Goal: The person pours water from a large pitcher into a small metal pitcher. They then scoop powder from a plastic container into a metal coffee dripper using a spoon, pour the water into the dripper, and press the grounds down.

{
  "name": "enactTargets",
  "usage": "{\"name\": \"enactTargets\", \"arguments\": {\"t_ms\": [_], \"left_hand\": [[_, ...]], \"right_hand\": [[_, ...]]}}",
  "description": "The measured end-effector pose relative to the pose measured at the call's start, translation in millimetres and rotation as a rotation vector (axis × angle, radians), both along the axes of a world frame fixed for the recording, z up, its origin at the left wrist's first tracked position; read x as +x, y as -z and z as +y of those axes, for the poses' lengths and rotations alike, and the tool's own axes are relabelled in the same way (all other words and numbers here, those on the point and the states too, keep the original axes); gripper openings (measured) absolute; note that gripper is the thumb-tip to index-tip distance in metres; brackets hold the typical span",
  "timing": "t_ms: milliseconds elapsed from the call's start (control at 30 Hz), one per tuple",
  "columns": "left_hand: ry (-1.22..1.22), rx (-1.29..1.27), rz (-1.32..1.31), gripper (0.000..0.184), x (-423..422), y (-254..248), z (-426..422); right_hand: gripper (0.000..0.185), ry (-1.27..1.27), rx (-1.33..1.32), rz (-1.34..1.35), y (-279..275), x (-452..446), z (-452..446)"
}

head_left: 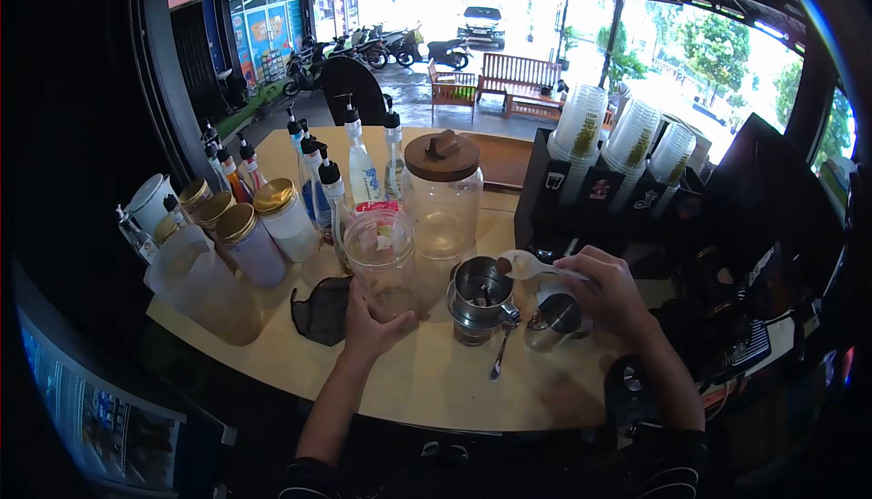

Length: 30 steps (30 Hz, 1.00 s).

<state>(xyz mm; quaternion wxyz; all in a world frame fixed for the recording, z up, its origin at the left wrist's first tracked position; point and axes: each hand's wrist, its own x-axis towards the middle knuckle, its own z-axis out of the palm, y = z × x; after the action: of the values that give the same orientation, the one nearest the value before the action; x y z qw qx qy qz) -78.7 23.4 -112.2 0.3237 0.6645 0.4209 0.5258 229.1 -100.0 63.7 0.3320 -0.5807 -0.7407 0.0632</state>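
My left hand (374,325) is wrapped round the lower part of a clear jar (381,258) that has no lid on. In my right hand (610,292) is the handle of a white scoop (538,267), held level. Dark brown powder shows at the scoop's tip, beside the rim of a metal drip filter (481,290). The filter sits on top of a short glass (472,331). A small metal spoon (498,358) lies to the right of that glass. Under my right hand stands a shiny metal cup (551,325).
A large wooden-lidded jar (442,199) stands behind the filter. Pump bottles (361,158), gold-lidded jars (250,240) and a translucent pitcher (200,286) crowd the left side. A dark cloth-like item (318,313) lies beside my left hand. Stacked plastic cups (581,127) fill a black holder at right.
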Motion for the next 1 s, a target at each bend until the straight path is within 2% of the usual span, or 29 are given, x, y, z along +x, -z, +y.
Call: {"name": "enactTargets", "arguments": {"t_ms": [67, 300, 367, 800, 1000], "left_hand": [[0.053, 0.041, -0.078, 0.093, 1.3, -2.0, -1.6], [-0.005, 0.075, 0.014, 0.091, -1.4, 8.0, 3.2], [0.023, 0.078, -0.041, 0.093, -0.5, 11.5, 5.7], [0.016, 0.094, 0.01, 0.095, -2.1, 8.1, 4.6], [0.073, 0.017, -0.115, 0.094, 3.0, -2.6, -2.7]], "right_hand": [[0.017, 0.009, 0.037, 0.016, 2.5, 0.8, 2.3], [0.018, 0.021, 0.048, -0.012, 7.3, -2.7, 10.4], [0.018, 0.025, 0.066, 0.031, 9.0, -4.9, 12.3], [0.017, 0.016, 0.174, 0.012, 22.5, -0.6, 9.4], [0.019, -0.025, 0.156, 0.064, 20.1, -1.6, -8.0]]}}
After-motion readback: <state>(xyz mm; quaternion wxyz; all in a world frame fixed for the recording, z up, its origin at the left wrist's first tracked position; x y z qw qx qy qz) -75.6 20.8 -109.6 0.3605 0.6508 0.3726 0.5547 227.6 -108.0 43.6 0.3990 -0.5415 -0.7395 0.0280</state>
